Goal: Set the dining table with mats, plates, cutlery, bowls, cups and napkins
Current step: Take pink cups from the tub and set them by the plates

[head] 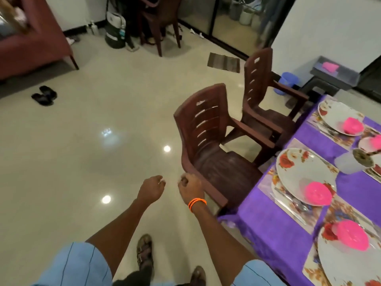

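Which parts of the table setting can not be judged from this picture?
- Head view: the table runs past the right edge, so cups and napkins cannot be counted.
- The nearest plate is cut by the bottom corner.
- Cutlery beside the middle plate is blurred; the pieces cannot be told apart.
- Fingers of both hands, left and right, curl away; any contents are hidden.

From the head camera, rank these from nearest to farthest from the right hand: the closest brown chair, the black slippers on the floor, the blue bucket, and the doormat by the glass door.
Measured from the right hand:
1. Closest brown chair, right beside the hand, at the table's edge.
2. Black slippers, far left on the floor.
3. Blue bucket and doormat, both beyond the second chair; too close to call.
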